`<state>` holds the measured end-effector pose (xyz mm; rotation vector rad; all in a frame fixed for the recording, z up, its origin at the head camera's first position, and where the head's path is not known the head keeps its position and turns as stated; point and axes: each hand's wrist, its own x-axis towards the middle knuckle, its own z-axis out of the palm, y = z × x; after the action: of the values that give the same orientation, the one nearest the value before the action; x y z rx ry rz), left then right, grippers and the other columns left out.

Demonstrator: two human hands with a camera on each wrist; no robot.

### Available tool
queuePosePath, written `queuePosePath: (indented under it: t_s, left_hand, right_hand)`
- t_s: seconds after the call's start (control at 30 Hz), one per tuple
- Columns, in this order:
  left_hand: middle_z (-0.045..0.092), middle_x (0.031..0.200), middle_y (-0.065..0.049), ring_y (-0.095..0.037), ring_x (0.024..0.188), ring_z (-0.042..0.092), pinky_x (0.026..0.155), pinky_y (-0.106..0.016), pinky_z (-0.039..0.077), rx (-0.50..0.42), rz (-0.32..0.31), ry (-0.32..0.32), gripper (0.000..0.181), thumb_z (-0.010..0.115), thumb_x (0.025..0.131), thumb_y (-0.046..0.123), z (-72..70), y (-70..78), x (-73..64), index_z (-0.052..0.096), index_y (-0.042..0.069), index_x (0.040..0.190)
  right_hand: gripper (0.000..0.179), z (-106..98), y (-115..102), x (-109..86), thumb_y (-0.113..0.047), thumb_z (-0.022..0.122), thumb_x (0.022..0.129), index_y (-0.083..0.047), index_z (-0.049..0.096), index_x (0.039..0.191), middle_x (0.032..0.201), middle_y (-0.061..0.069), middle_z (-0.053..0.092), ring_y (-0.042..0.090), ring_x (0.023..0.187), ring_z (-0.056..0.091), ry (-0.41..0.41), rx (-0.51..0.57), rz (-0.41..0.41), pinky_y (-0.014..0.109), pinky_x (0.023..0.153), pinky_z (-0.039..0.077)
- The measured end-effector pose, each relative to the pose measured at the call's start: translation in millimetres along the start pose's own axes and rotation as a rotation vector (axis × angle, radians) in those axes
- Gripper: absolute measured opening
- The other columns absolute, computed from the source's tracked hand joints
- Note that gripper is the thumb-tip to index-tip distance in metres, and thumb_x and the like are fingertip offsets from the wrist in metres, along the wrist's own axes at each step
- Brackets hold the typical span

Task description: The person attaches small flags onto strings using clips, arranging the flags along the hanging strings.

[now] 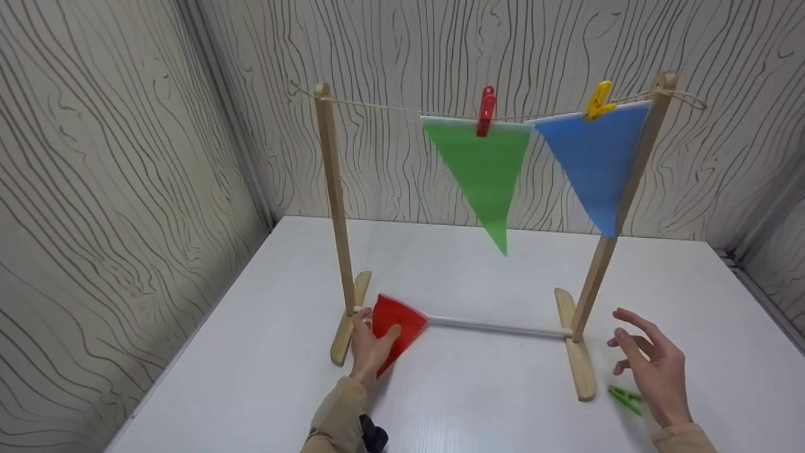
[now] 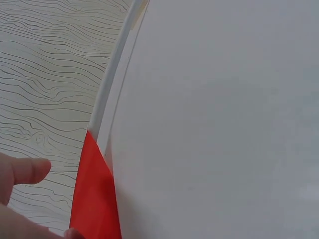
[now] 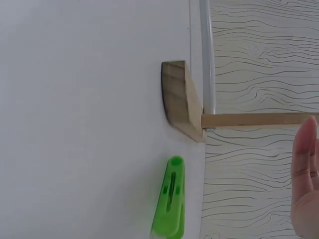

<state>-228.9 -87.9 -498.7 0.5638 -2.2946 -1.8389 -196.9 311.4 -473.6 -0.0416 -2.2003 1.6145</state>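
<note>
My left hand [image 1: 371,349] pinches a red triangular paper flag [image 1: 402,314], thumb across its face; the other fingers are partly hidden. In the left wrist view the red flag [image 2: 97,194] overlaps the white crossbar [image 2: 104,94]. My right hand [image 1: 660,371] hovers at the right with loosely bent fingers and nothing in them. Close by it, a green clothespin [image 1: 626,399] lies on the table; the right wrist view shows this clothespin [image 3: 171,199] too. A green flag [image 1: 487,167] hangs from the string under a red clothespin [image 1: 485,112], and a blue flag [image 1: 594,157] under a yellow clothespin [image 1: 599,100].
A wooden stand carries the string [image 1: 377,105] between its left post [image 1: 334,201] and right post [image 1: 604,258]. Wooden feet [image 1: 582,371] rest on the white table [image 1: 478,390]. A white rod [image 1: 497,326] joins the posts low down. Patterned walls [image 1: 402,56] enclose the table.
</note>
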Motion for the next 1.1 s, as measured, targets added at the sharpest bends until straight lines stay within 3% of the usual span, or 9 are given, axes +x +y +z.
queuePosePath:
  t_s: [0.13, 0.37, 0.63, 0.7, 0.77, 0.87, 0.93, 1.1]
  left_hand:
    - [0.04, 0.15, -0.027, -0.046, 0.139, 0.038, 0.113, -0.063, 0.04, -0.01, 0.004, -0.033, 0.068, 0.073, 0.087, 0.014, -3.7, -3.4, 1.4, 0.034, 0.007, 0.142]
    - [0.044, 0.143, -0.025, -0.042, 0.133, 0.043, 0.112, -0.061, 0.042, -0.044, 0.0, -0.065, 0.065, 0.071, 0.088, 0.013, -5.4, -6.7, 3.5, 0.033, 0.006, 0.141]
    - [0.048, 0.14, -0.024, -0.04, 0.129, 0.049, 0.111, -0.059, 0.044, -0.034, 0.003, -0.075, 0.062, 0.069, 0.09, 0.014, -6.5, -9.5, 4.7, 0.034, 0.007, 0.141]
    - [0.048, 0.14, -0.024, -0.041, 0.13, 0.049, 0.112, -0.059, 0.044, -0.032, 0.002, -0.075, 0.061, 0.069, 0.091, 0.014, -6.8, -9.1, 4.3, 0.034, 0.008, 0.14]
    - [0.048, 0.142, -0.024, -0.04, 0.13, 0.048, 0.112, -0.059, 0.044, -0.029, 0.0, -0.076, 0.061, 0.07, 0.091, 0.015, -7.0, -8.7, 4.0, 0.034, 0.008, 0.14]
    - [0.048, 0.143, -0.024, -0.041, 0.13, 0.048, 0.112, -0.059, 0.044, -0.04, 0.001, -0.082, 0.061, 0.07, 0.091, 0.014, -7.8, -8.6, 4.1, 0.035, 0.008, 0.14]
    - [0.048, 0.143, -0.023, -0.041, 0.13, 0.049, 0.112, -0.059, 0.044, -0.047, -0.004, -0.087, 0.061, 0.07, 0.091, 0.015, -8.4, -9.2, 4.2, 0.035, 0.009, 0.14]
    - [0.047, 0.142, -0.025, -0.042, 0.129, 0.048, 0.111, -0.061, 0.043, -0.075, -0.015, -0.102, 0.06, 0.069, 0.092, 0.014, -10.4, -10.4, 5.2, 0.034, 0.008, 0.141]
  right_hand:
    - [0.035, -11.2, 5.0, -0.9, -0.016, 0.06, 0.101, -0.015, 0.057, 0.137, 0.112, -0.04, 0.057, -0.004, 0.08, 0.064, -0.047, -0.112, 0.04, 0.024, 0.053, 0.056]
    - [0.048, -26.6, 12.6, -3.8, -0.017, 0.064, 0.099, 0.0, 0.049, 0.142, 0.106, -0.04, 0.051, -0.004, 0.081, 0.063, -0.132, -0.181, 0.106, 0.027, 0.055, 0.057]
    - [0.061, -42.0, 22.1, -3.6, -0.023, 0.068, 0.097, 0.001, 0.041, 0.147, 0.097, -0.041, 0.046, -0.008, 0.082, 0.058, -0.235, -0.252, 0.264, 0.027, 0.061, 0.058]
    - [0.062, -45.0, 23.7, -1.9, -0.02, 0.067, 0.097, 0.002, 0.039, 0.148, 0.107, -0.029, 0.054, -0.007, 0.082, 0.058, -0.281, -0.27, 0.288, 0.027, 0.062, 0.058]
    - [0.063, -47.5, 24.6, -0.1, -0.017, 0.065, 0.097, 0.004, 0.036, 0.149, 0.12, -0.007, 0.06, -0.005, 0.083, 0.057, -0.326, -0.29, 0.306, 0.028, 0.062, 0.057]
    - [0.064, -50.1, 25.2, 2.9, -0.013, 0.062, 0.097, 0.006, 0.032, 0.15, 0.135, 0.03, 0.049, 0.002, 0.084, 0.058, -0.393, -0.328, 0.329, 0.028, 0.061, 0.055]
    - [0.065, -50.5, 25.6, 4.9, -0.013, 0.062, 0.096, 0.006, 0.031, 0.151, 0.138, 0.037, 0.042, 0.008, 0.086, 0.058, -0.43, -0.357, 0.361, 0.027, 0.06, 0.053]
    - [0.07, -49.7, 27.4, 7.8, -0.018, 0.067, 0.093, 0.005, 0.033, 0.149, 0.138, 0.04, 0.039, 0.022, 0.091, 0.055, -0.506, -0.426, 0.453, 0.029, 0.062, 0.051]
